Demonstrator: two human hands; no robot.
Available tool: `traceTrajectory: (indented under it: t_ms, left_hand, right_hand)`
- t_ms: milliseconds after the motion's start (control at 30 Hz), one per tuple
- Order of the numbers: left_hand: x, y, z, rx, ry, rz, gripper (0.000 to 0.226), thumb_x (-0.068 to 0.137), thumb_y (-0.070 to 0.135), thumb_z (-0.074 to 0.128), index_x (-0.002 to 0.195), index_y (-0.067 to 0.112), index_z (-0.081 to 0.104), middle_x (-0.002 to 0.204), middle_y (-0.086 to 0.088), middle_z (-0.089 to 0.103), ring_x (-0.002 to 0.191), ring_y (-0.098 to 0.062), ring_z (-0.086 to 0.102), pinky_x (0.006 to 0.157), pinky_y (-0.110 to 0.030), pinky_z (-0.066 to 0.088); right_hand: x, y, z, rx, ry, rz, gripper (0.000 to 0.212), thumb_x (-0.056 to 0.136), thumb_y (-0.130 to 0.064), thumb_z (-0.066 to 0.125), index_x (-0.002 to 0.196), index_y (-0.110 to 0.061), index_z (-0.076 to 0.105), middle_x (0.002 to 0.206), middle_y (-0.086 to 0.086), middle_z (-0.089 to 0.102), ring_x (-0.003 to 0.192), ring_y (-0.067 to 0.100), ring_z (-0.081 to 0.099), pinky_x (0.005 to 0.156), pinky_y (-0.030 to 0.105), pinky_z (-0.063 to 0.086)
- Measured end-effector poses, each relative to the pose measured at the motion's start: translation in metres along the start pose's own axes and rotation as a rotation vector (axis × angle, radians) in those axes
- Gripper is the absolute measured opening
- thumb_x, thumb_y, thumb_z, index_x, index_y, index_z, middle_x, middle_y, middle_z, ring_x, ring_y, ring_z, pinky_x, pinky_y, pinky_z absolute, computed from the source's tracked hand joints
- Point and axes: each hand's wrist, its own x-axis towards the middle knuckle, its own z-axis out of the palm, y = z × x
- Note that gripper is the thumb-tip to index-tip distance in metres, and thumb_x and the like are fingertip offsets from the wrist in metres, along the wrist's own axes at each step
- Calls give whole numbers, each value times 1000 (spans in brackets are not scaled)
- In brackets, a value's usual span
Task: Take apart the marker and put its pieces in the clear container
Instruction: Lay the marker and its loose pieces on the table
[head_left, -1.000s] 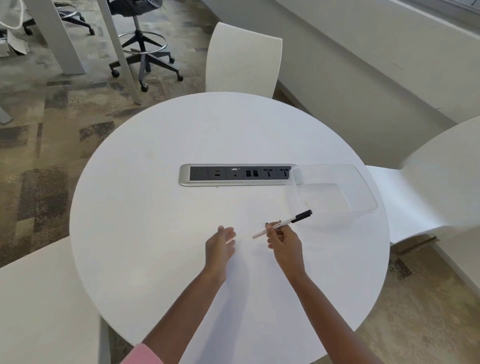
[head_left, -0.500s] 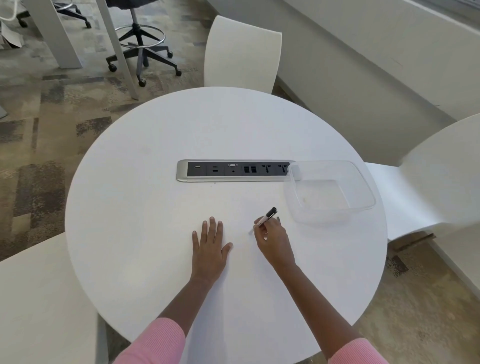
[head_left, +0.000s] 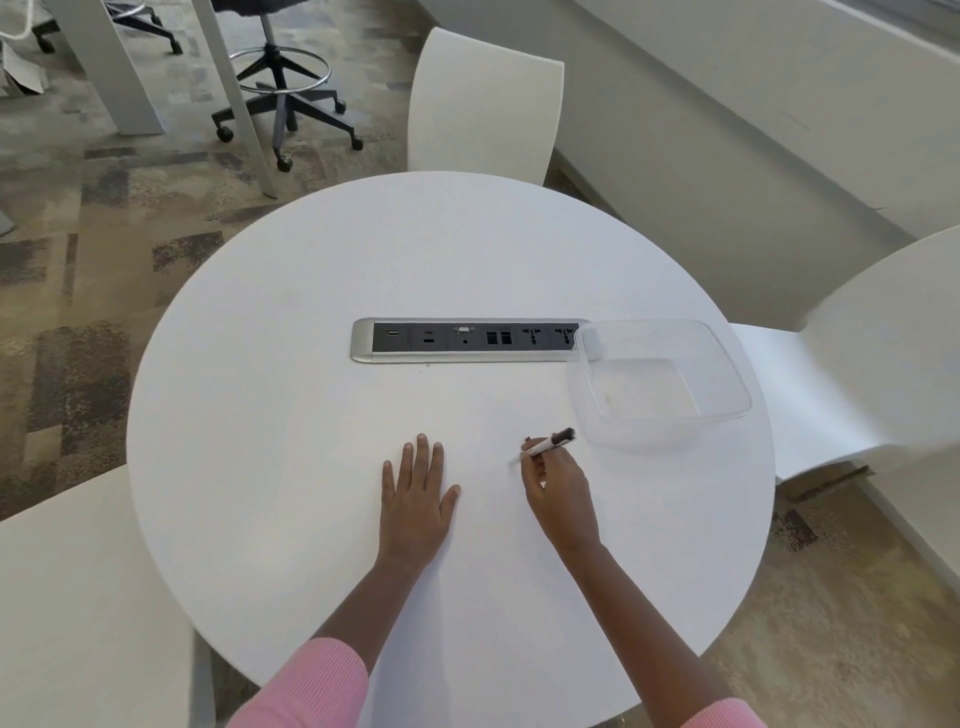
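Observation:
A slim white marker (head_left: 549, 444) with a black cap lies slanted in my right hand (head_left: 558, 488), whose fingers are closed around its barrel low over the round white table (head_left: 291, 467). The capped end points up and right toward the clear container (head_left: 727, 374), which stands a short way beyond and holds nothing. My left hand (head_left: 418, 493) rests flat on the table, palm down, fingers apart, left of the marker and holding nothing.
A silver power and socket strip (head_left: 467, 340) is set into the table's middle, its right end touching the container. White chairs (head_left: 485, 104) stand behind, to the right and at the near left. A black stool (head_left: 280, 98) is on the carpet.
My left hand has dropped from raised to flat on the table. My right hand has lowered the marker toward the table and kept hold of it.

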Motion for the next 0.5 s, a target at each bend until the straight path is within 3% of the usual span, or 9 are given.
traceTrajectory:
  t_ms: [67, 167, 300, 400, 500]
  left_hand:
    - [0, 1, 0, 8, -15, 0, 79, 97, 40, -3, 118, 1, 62, 125, -19, 61, 111, -35, 61, 84, -56, 49]
    - [0, 0, -2, 12, -18, -10, 79, 97, 39, -3, 117, 2, 63, 124, -18, 62, 110, -34, 62, 83, -55, 50]
    - [-1, 2, -4, 12, -20, -3, 70, 96, 41, 10, 117, 2, 63, 123, -19, 62, 109, -34, 63, 82, -56, 50]
    - [-2, 1, -3, 16, -4, 3, 69, 96, 41, 11, 116, 1, 64, 123, -19, 63, 108, -35, 63, 82, -57, 49]
    - [-1, 1, -3, 1, 7, 2, 73, 97, 41, 6, 117, 0, 63, 124, -20, 62, 109, -36, 62, 83, -57, 49]
  right_hand:
    - [2, 1, 0, -20, -58, 56, 20, 94, -16, 43, 100, -4, 58, 88, 15, 68, 80, 32, 63, 71, 41, 50]
    - [5, 0, -2, 56, -6, 97, 18, 92, -14, 47, 98, -3, 61, 88, 14, 69, 82, 28, 63, 74, 41, 51]
    - [5, -2, -8, 294, 49, 238, 11, 91, -17, 51, 88, -15, 61, 77, 5, 65, 74, 21, 61, 70, 32, 49]
    - [5, -3, -15, 419, 116, 293, 18, 90, -16, 51, 75, -24, 57, 68, -2, 64, 65, 16, 60, 64, 21, 50]
    - [7, -5, -23, 389, 144, 265, 13, 91, -18, 51, 80, -19, 58, 66, -9, 62, 62, 13, 58, 55, 9, 44]
